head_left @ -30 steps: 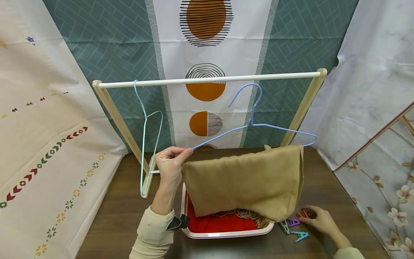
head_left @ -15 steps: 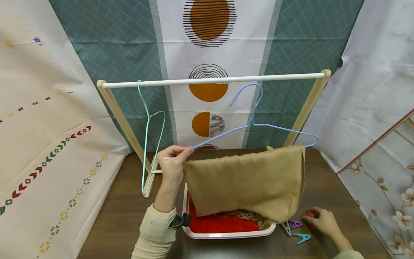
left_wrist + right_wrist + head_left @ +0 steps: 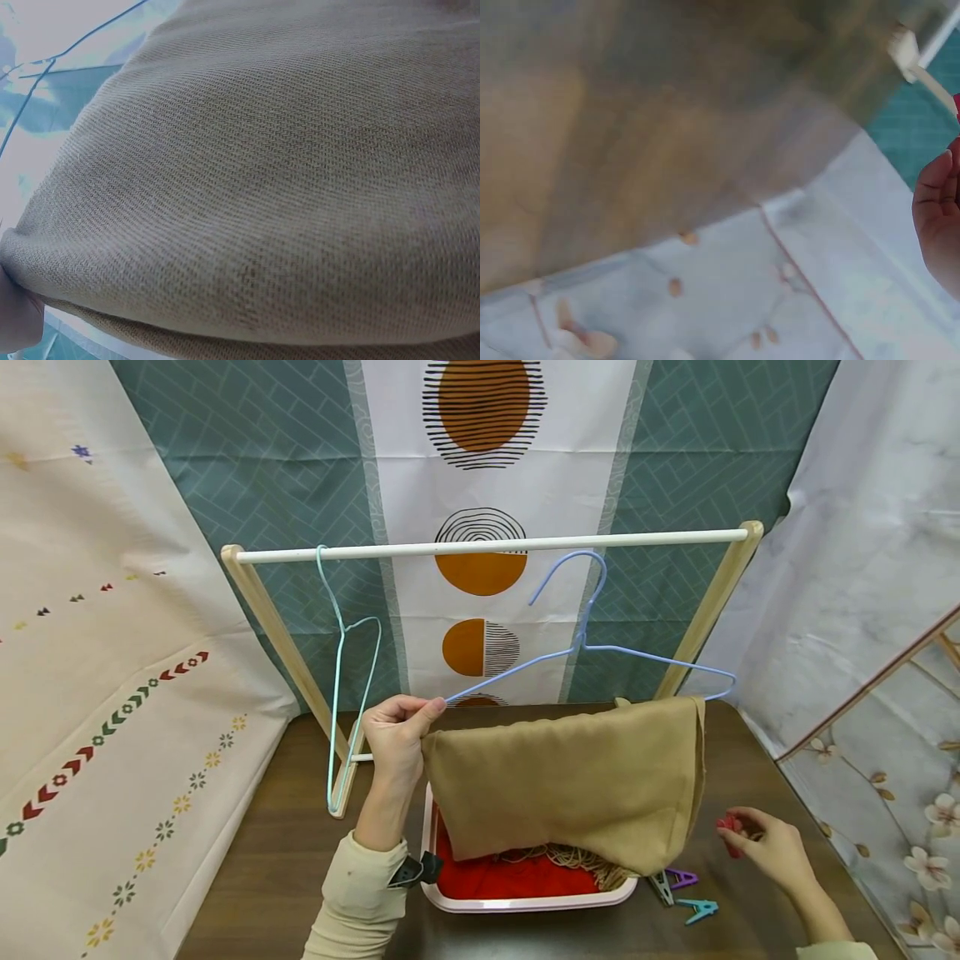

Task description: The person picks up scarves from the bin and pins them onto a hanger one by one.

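My left hand pinches the left end of a blue hanger, whose hook stands below the white rail. A tan scarf-like cloth is draped over the hanger's lower bar, and its fringe hangs down over the basket. That cloth fills most of the left wrist view. At the right, my right hand pinches a red clothespin just over the table. In the right wrist view the fingers show at the right edge, with a bit of red beside them.
Purple, turquoise and grey clothespins lie right of the pink-white basket, which holds red fabric. Behind stands a wooden rack with a white rail. A mint hanger hangs at its left.
My right hand has picked up the red clothespin from beside the others and moved it up and to the right. The left hand, hanger and tan cloth stay about where they were.
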`<state>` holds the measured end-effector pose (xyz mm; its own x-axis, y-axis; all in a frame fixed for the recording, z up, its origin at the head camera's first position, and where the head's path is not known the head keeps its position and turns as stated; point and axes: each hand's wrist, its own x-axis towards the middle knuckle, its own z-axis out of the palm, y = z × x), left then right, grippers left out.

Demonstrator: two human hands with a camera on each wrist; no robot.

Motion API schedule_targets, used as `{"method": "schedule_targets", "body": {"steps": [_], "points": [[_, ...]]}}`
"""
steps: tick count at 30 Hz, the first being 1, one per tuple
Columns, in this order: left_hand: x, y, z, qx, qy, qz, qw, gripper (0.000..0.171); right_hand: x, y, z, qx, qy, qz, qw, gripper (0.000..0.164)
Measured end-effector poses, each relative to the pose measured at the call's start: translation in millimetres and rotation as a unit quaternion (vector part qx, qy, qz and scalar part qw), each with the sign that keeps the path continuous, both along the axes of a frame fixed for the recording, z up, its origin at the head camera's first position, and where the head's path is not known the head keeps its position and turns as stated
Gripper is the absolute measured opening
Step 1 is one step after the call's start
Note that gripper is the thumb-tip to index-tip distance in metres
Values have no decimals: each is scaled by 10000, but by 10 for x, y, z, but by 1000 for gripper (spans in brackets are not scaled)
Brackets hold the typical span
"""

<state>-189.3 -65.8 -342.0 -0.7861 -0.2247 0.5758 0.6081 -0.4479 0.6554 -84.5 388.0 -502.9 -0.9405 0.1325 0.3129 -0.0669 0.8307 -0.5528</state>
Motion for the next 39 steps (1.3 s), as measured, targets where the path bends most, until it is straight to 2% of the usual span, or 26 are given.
{"method": "schedule_targets", "body": {"steps": [7, 14, 19, 23, 27, 33, 39], "points": [[6, -1, -7, 26, -48, -18, 10000, 21, -17, -142, 322, -84, 820, 271, 9962, 28], [6, 0, -20, 113, -23, -58, 9999, 18, -60, -348, 697, -317, 1721, 719, 9819, 36], [-2, 5, -27, 192, 71, -97, 9997, 24, -102, -520, 931, -326, 2266, 1118, 9670, 44], [2, 8, -24, 234, 39, -81, 9997, 31, -140, -716, 1116, -476, 2612, 1452, 9531, 43], [6, 11, -19, 280, 16, -103, 9996, 32, -205, -946, 1286, -858, 2955, 1913, 9321, 38], [4, 32, -17, 315, -30, -103, 9994, 33, -268, -1356, 1582, -1465, 3055, 2667, 9023, 32], [4, 50, -13, 410, -14, -164, 9990, 32, -320, -1633, 1741, -1683, 2974, 3001, 8906, 41]]}}
